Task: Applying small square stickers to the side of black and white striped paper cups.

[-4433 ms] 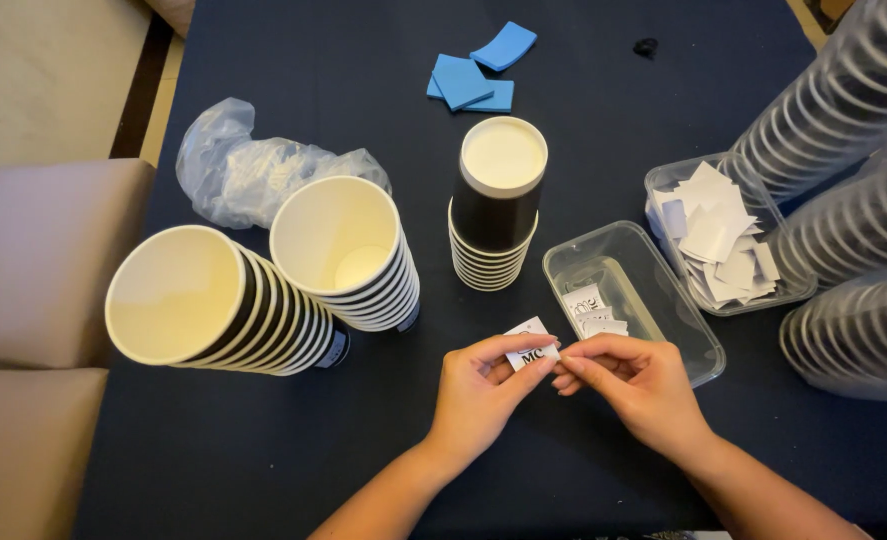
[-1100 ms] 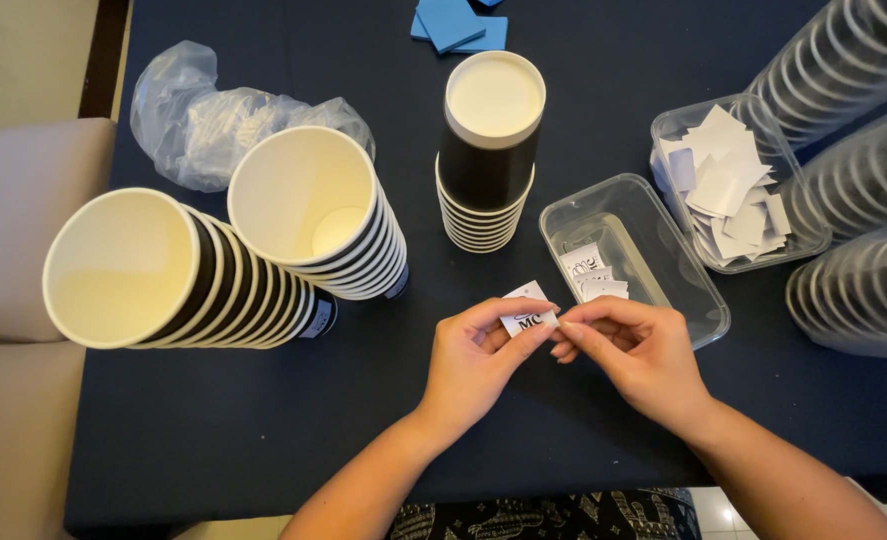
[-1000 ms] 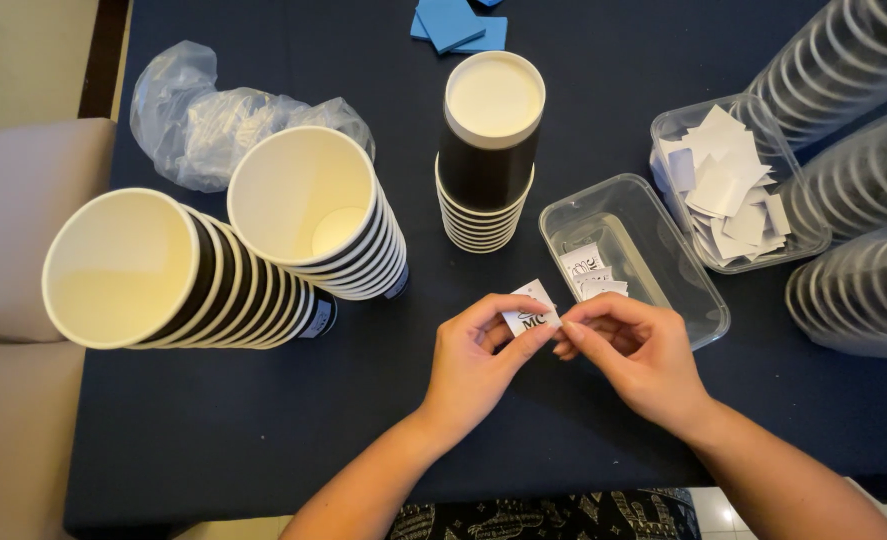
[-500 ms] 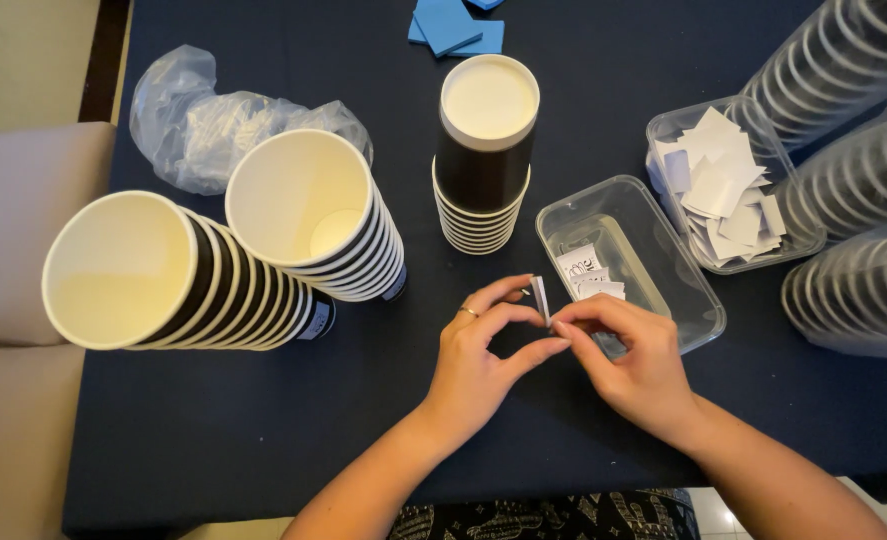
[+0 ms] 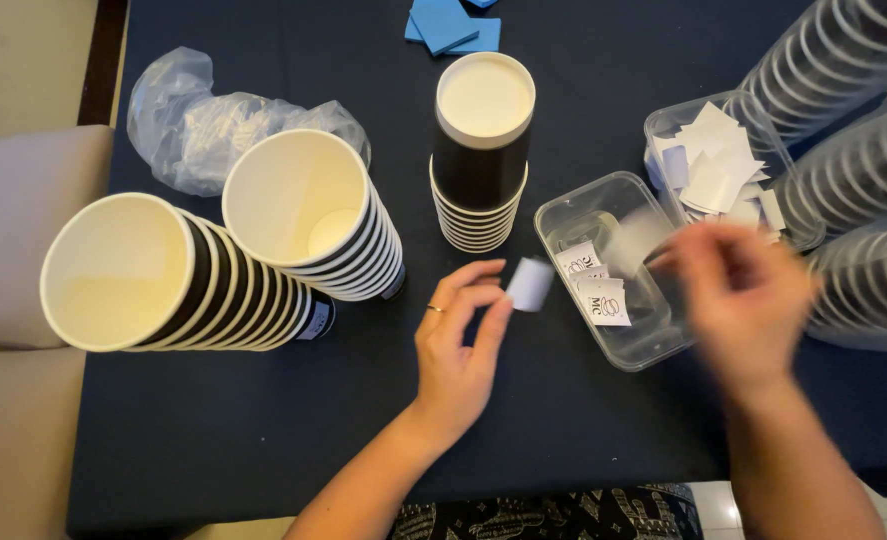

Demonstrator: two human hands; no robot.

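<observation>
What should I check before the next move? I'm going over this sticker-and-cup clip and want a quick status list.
1. Left hand pinches the small pale sticker: ok.
2. Right hand steady: not ok, blurred, over the near clear tray.
3. Right hand's grip: cannot tell.
4. Printed labels lie in that tray: ok.
5. Upside-down cup stack stands upright: ok.

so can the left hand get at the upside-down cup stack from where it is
Probably yes. The left hand holds a small white sticker at its fingertips, just below the upside-down cup stack, with only bare dark tablecloth between them. The sticker occupies the fingers, though.
</observation>
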